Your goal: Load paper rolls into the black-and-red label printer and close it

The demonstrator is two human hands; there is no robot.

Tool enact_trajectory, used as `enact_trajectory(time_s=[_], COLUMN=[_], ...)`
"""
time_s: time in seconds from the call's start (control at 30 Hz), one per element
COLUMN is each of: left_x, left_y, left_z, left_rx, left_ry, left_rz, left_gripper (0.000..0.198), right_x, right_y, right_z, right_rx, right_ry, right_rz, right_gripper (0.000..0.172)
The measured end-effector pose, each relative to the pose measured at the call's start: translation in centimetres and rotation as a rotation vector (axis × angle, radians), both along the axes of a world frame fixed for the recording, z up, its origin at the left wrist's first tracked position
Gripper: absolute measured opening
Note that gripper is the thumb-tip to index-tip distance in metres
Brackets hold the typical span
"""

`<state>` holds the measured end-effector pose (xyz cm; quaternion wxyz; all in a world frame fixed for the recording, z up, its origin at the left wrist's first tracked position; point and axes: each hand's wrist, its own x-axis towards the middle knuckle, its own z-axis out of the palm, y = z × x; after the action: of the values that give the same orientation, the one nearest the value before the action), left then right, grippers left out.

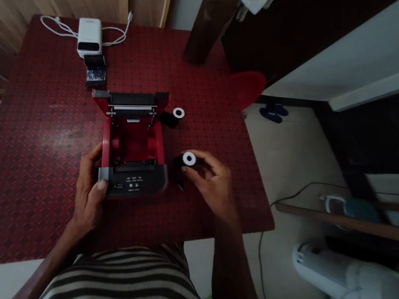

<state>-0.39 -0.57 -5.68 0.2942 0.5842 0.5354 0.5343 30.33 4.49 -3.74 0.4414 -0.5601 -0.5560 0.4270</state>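
A small red and black label printer (132,184) sits on the table with its lid (131,102) raised. Its red inner bay is exposed. My left hand (90,182) is wrapped around the printer's left side, with the thumb on its front corner. To the right of the printer, my right hand (213,180) pinches a small roll (189,158) between thumb and fingers. The roll's white end with a dark hole faces up; its side is dark and hard to make out. A second, similar roll (178,113) lies behind it, near the lid, beside something black.
A red patterned table (36,183) carries a white power bank (90,37) with a cable, a small dark item (96,73) in front of it, and a tall brown bottle (210,23). A red stool (246,88) stands beyond the right edge. Cables and slippers (273,112) lie on the floor.
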Motion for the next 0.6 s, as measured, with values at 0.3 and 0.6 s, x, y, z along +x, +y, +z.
enact_trajectory(time_s=[0.3,0.6], left_x=[-0.5,-0.4], left_y=[0.0,-0.2], left_z=[-0.8,-0.5], left_rx=[-0.044,-0.058], left_ry=[-0.025,-0.009], left_rz=[0.024,0.010], left_gripper=[0.083,0.082], right_x=[-0.6,4.7], right_y=[-0.6,2.0], right_z=[-1.1,2.9], right_rx=[-0.008,-0.039], right_ry=[-0.075,-0.275], right_rz=[0.155,0.161], right_gripper=[0.040,0.039])
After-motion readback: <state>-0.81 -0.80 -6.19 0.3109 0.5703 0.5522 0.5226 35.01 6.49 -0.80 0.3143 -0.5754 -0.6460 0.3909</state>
